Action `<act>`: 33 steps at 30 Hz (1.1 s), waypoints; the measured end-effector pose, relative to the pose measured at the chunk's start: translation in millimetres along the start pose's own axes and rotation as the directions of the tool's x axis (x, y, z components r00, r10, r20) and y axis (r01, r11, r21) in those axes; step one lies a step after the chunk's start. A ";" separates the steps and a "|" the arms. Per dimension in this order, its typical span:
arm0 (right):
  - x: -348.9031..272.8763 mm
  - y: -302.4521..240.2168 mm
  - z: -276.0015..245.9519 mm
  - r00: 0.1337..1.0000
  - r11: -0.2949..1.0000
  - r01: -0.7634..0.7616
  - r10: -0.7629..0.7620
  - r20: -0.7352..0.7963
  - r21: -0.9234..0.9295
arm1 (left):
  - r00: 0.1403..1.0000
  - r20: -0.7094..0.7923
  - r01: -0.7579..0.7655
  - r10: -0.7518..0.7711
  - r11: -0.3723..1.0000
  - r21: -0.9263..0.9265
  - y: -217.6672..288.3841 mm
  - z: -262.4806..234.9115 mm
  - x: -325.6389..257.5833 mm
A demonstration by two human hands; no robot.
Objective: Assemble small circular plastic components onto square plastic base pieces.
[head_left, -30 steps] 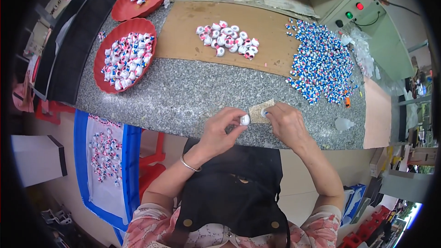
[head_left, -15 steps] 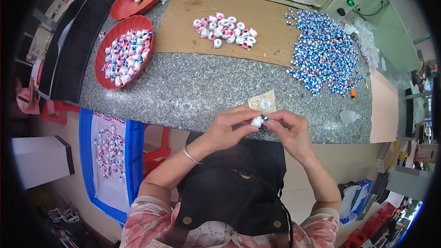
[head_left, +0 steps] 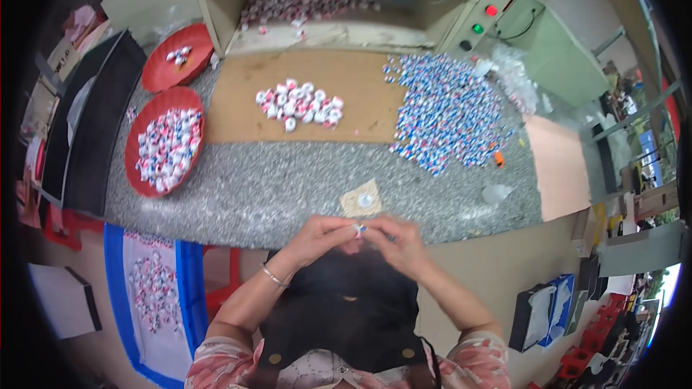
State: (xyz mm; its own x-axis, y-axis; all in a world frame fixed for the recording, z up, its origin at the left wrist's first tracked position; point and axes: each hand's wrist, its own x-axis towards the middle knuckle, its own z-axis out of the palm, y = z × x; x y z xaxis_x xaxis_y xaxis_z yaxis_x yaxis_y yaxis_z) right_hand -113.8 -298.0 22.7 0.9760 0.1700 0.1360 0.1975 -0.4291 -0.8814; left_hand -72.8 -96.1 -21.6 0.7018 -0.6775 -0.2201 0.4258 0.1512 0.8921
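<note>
One granite counter (head_left: 274,194) carries two red trays (head_left: 167,138) of small pieces, two loose heaps, white (head_left: 299,104) and blue (head_left: 450,112), and one tan square pad (head_left: 362,199). At its near edge, left hand (head_left: 317,236) and right hand (head_left: 398,241) pinch one small white piece (head_left: 358,229) together.

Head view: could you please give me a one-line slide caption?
Both hands, left hand and right hand, pinch a small white piece above the granite counter.

Both hands together at the body's front, left hand (head_left: 321,236) and right hand (head_left: 398,239) fingertip to fingertip, pinched.
</note>
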 end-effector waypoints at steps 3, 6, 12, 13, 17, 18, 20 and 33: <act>-21.8 2.3 -4.3 0.977 0.998 0.001 -0.015 -0.211 -0.065 | 1.000 0.011 -0.010 0.009 1.000 0.030 11.2 -5.7 2.0; -78.5 54.8 -28.4 0.802 0.974 -0.224 0.165 -0.574 -0.033 | 0.915 -0.231 -0.280 0.331 0.933 0.228 31.4 -23.4 -15.7; -101.8 115.8 -112.2 0.437 0.955 -0.250 0.261 -0.861 0.162 | 0.289 -0.292 0.080 0.912 0.281 0.956 91.6 -115.3 -80.4; -94.3 122.8 -123.1 0.474 0.966 -0.235 0.210 -0.855 0.107 | 0.281 -0.296 0.093 0.913 0.281 0.955 98.6 -135.7 -88.6; -70.6 152.0 -151.5 0.571 0.955 -0.295 0.186 -0.799 0.011 | 0.299 -0.100 0.422 0.949 -0.038 0.906 99.2 -204.6 -115.9; -68.9 158.1 -156.4 0.591 0.960 -0.278 0.187 -0.785 0.019 | 0.362 -0.114 0.478 0.925 -0.079 0.875 90.2 -216.9 -121.8; -71.0 167.7 -164.7 0.626 0.937 -0.345 0.194 -0.755 -0.045 | 0.320 -0.313 0.457 0.894 0.144 0.878 75.7 -219.7 -117.1; -71.7 189.0 -183.3 0.718 0.973 -0.222 0.207 -0.664 0.063 | 0.451 -0.314 0.365 0.835 0.149 0.919 99.4 -210.1 -107.6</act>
State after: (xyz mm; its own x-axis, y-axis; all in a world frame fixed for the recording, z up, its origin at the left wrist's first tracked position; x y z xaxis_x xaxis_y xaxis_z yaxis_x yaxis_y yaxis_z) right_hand -129.7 -553.9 -70.8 0.8027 -0.5559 0.2159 -0.0301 -0.3993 -0.9163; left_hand 14.0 143.1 7.9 0.8519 0.0469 0.5216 -0.2054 -0.8863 0.4151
